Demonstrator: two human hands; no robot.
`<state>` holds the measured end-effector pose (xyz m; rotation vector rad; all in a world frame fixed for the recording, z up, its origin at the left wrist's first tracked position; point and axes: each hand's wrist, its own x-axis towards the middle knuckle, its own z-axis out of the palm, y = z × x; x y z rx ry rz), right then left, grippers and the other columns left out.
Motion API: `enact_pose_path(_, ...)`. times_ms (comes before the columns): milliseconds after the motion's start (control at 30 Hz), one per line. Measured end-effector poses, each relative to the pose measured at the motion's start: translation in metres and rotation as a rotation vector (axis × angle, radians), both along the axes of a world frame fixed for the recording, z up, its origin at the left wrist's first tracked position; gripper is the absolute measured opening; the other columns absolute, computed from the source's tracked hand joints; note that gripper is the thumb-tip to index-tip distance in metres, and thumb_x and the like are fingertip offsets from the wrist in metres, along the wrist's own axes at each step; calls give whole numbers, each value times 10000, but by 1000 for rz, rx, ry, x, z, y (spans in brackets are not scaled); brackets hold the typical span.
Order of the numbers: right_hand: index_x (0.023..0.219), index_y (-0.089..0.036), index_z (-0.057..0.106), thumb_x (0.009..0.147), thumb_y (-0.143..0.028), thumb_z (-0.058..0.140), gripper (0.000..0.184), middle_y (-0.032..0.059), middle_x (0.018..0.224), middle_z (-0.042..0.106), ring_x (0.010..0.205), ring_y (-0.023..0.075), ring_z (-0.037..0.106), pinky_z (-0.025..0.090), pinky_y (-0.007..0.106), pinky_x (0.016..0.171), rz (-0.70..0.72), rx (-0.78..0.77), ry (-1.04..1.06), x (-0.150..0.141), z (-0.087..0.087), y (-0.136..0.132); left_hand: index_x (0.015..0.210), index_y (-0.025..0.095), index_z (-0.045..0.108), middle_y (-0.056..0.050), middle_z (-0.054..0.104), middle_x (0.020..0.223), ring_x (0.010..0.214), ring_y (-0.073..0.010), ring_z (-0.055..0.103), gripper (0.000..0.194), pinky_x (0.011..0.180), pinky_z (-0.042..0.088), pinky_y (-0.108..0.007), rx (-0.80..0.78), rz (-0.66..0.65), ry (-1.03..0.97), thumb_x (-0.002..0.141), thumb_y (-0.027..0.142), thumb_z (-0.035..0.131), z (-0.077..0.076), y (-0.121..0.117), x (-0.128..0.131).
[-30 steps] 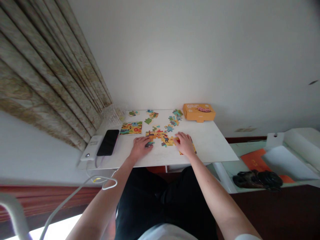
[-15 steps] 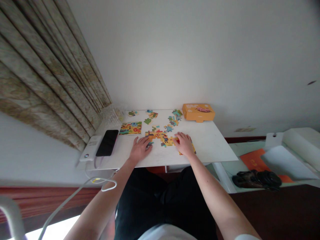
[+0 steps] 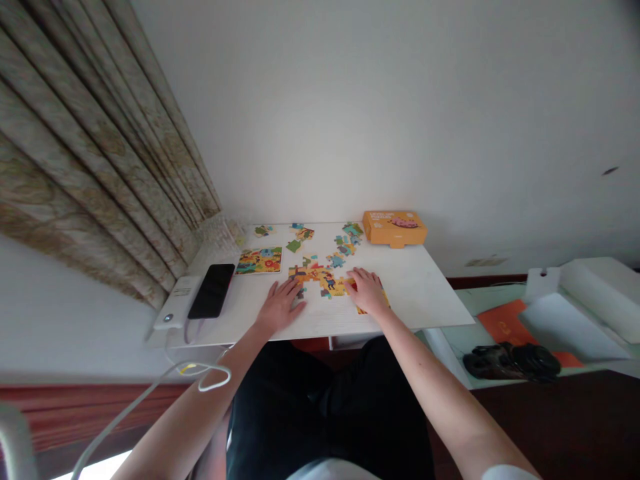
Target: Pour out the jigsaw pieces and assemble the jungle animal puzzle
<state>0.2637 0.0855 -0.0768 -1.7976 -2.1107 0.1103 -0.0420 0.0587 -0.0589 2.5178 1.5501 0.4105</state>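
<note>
Flanking the part-built puzzle (image 3: 329, 283) from 2 sides.
Left hand (image 3: 276, 308) now spreads, thumb apart, exposing lower-left pieces; right hand (image 3: 368, 295) covers the right end, grip hidden.

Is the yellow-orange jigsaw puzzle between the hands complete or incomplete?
Incomplete: the puzzle has notched edges, and loose blue jigsaw pieces lie beyond it.

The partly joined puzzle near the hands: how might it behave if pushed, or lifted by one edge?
The puzzle would probably slide if pushed, since it lies flat on the table. Lifted by one edge, it might sag or separate, as its jagged outline suggests interlocking joins.
</note>
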Motion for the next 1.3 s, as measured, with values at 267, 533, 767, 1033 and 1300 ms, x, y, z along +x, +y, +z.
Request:
enact_pose_path(267, 1220, -197, 683, 973, -377, 592, 319, 143, 1235, 707, 1132, 278, 655, 485, 382, 976, -137, 19, 92, -2, 18, 67, 1405, 242, 598, -125, 567, 1524, 1453, -301, 483, 446, 1242, 303, -572, 11, 18, -15, 992, 393, 530, -1, 1, 2)
enact_pose_path(533, 1248, -185, 695, 963, -352, 615, 340, 165, 1248, 709, 1171, 302, 644, 492, 384, 946, -381, -151, 50, -21, 24, 111, 1388, 202, 557, -146, 615, 1437, 1315, -303, 576, 443, 1188, 387, -526, 101, 58, -65, 961, 321, 567, -2, 0, 3)
enact_pose_path(767, 1162, -131, 723, 992, -392, 558, 353, 189, 1099, 753, 1030, 284, 705, 516, 330, 865, -257, -153, -99, -16, 35, 110, 1350, 202, 571, -134, 640, 1369, 1245, -301, 597, 415, 1152, 430, -507, 150, 53, -72, 949, 310, 584, -4, 0, 3)
enact_pose_path(1033, 1133, -173, 768, 894, -426, 716, 352, 116, 1031, 799, 915, 258, 742, 548, 334, 843, -42, -68, 41, 33, 53, 92, 1328, 179, 602, -149, 646, 1346, 1241, -300, 600, 431, 1161, 426, -496, 155, 4, -94, 902, 244, 608, 1, -3, 2)
enact_pose_path(1300, 1149, -264, 775, 894, -343, 731, 270, 45, 1194, 776, 1036, 226, 754, 587, 352, 970, 402, -9, 191, 11, 49, 11, 1329, 174, 609, -142, 654, 1337, 1254, -296, 596, 477, 1153, 434, -488, 125, -32, -95, 853, 185, 601, 4, -3, 2)
